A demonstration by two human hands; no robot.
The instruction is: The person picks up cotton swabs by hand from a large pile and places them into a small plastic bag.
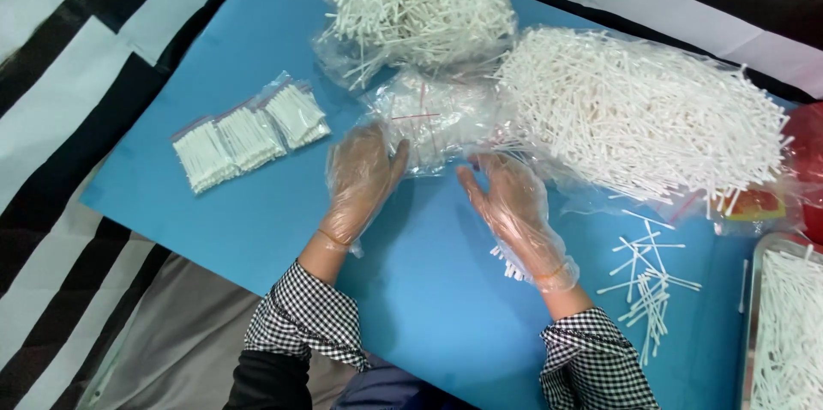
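Both hands wear thin clear plastic gloves, which blur the outlines of the fingers. The left hand [360,183] lies with its grip spread, fingertips touching the near edge of a stack of small clear zip bags [429,118] on the blue worktop [257,221]. The right hand [514,208] is turned on edge beside that stack, its grip loose and spread too; a few white swabs [507,266] peek out from under its heel, though whether the palm holds them cannot be told.

Beyond the bags sit two large heaps of white cotton swabs on clear plastic, the far heap [416,3] and the right heap [639,114]. Three filled packets [249,137] lie in a row to the left, well apart from the hands. Loose swabs [647,277] are scattered at the right, near a metal tray [753,307] that the frame cuts off. The blue sheet rests on black-and-white striped cloth [69,101].
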